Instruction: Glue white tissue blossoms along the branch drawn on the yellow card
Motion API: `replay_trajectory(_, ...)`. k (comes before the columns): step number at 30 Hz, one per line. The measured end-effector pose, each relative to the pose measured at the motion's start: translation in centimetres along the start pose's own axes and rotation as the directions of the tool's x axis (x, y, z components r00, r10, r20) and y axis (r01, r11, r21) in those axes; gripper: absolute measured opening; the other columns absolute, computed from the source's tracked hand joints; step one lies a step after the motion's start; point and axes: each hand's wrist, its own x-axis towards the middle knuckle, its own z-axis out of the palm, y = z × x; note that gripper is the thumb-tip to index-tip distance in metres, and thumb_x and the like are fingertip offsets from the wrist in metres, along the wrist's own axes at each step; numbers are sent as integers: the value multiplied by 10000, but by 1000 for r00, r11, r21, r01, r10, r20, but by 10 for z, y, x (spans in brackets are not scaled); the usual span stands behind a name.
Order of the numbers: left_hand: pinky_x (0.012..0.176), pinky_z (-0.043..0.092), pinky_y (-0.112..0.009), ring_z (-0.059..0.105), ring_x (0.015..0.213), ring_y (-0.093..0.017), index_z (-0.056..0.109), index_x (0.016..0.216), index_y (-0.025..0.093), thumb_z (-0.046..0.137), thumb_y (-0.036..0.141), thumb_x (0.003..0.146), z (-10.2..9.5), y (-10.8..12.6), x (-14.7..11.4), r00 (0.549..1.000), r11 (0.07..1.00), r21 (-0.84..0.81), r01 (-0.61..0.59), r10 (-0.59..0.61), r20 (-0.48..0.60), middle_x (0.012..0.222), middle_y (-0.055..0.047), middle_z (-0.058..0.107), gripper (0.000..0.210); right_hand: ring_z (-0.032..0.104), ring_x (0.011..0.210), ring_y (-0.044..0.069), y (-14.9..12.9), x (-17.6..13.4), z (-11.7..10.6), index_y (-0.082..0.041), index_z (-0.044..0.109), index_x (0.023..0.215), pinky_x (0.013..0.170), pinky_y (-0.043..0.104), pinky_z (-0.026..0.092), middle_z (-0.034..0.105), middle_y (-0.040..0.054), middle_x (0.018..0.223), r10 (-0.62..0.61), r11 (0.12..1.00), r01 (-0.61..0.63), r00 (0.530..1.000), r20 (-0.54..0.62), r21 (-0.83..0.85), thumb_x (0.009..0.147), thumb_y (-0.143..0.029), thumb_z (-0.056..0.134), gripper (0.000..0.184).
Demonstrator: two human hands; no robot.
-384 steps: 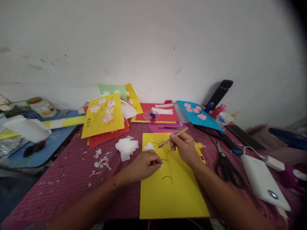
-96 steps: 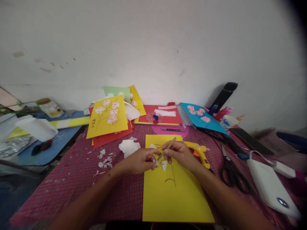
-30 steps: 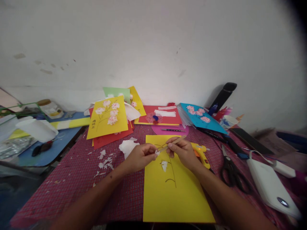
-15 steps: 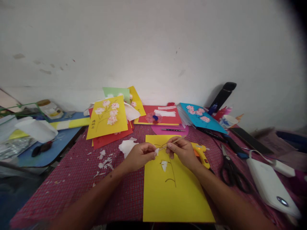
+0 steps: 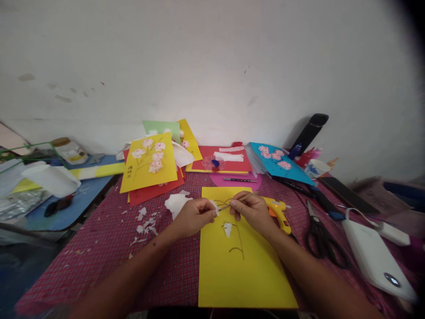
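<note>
Over the upper part of a yellow sheet of paper (image 5: 245, 279), my left hand (image 5: 196, 215) pinches a small piece of white tissue paper (image 5: 215, 205). My right hand (image 5: 250, 209) grips a thin wooden stick (image 5: 244, 197), its tip touching the tissue. Drawn on the sheet are dark curved branch lines (image 5: 239, 241). One white tissue scrap (image 5: 227, 229) sits on a branch below my hands. Just behind my right hand lies a yellow glue gun (image 5: 280, 215). A larger crumpled white tissue (image 5: 175, 204) rests left of the sheet.
Torn white scraps (image 5: 146, 226) lie on the checked tablecloth (image 5: 96, 248). Flower pictures (image 5: 149, 164) are stacked at the back left, with a blue one (image 5: 282, 165) at the back right. Black scissors (image 5: 322, 239) and a white power bank (image 5: 375, 257) lie on the right.
Almost everything stays in place. The stick and the tissue have shifted slightly between my fingers, with more of the tissue now showing at the stick's tip.
</note>
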Motion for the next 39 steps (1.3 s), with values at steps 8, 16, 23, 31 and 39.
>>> replay_trajectory(8, 583, 418, -215, 573, 626, -117, 648, 779, 146, 578, 274, 839, -1, -1, 0, 1000, 999, 47, -17, 17, 2, 705, -16, 658, 157, 544, 458, 90, 0, 0, 0, -163, 705, 597, 394, 218, 463, 626, 45, 703, -14, 1000, 14, 1000, -13, -21, 821, -347, 700, 290)
replay_trajectory(16, 570, 409, -213, 569, 617, -118, 654, 774, 143, 591, 265, 816, -2, -2, 2, 1000, 999, 45, 4, -3, -20, 701, -20, 660, 143, 509, 458, 90, -1, -1, 0, -176, 649, 714, 444, 218, 425, 578, -18, 597, 90, 990, -96, 995, 53, 103, 793, -323, 705, 176)
replay_trajectory(23, 571, 406, -210, 567, 621, -116, 660, 789, 151, 587, 270, 819, -2, -5, 2, 1000, 999, 45, -3, 4, -22, 704, -14, 659, 142, 518, 486, 102, -1, -2, -3, -179, 636, 767, 464, 227, 395, 586, -18, 601, 70, 987, -79, 995, 71, 142, 819, -275, 672, 115)
replay_trajectory(31, 583, 424, -219, 572, 625, -119, 649, 760, 148, 589, 265, 809, -1, 0, 2, 999, 999, 40, 12, -10, -45, 701, -22, 660, 140, 531, 456, 105, 6, 0, -3, -183, 607, 810, 449, 226, 416, 626, -17, 589, 82, 977, -88, 996, 39, 192, 816, -349, 701, 191)
replay_trajectory(39, 586, 429, -222, 577, 623, -120, 629, 747, 149, 588, 257, 807, -1, 0, 2, 998, 1000, 26, 12, -10, -58, 692, -18, 653, 130, 527, 436, 104, 3, 2, -1, -173, 614, 737, 430, 228, 401, 601, -16, 564, 65, 990, -61, 997, -28, 124, 838, -351, 684, 216)
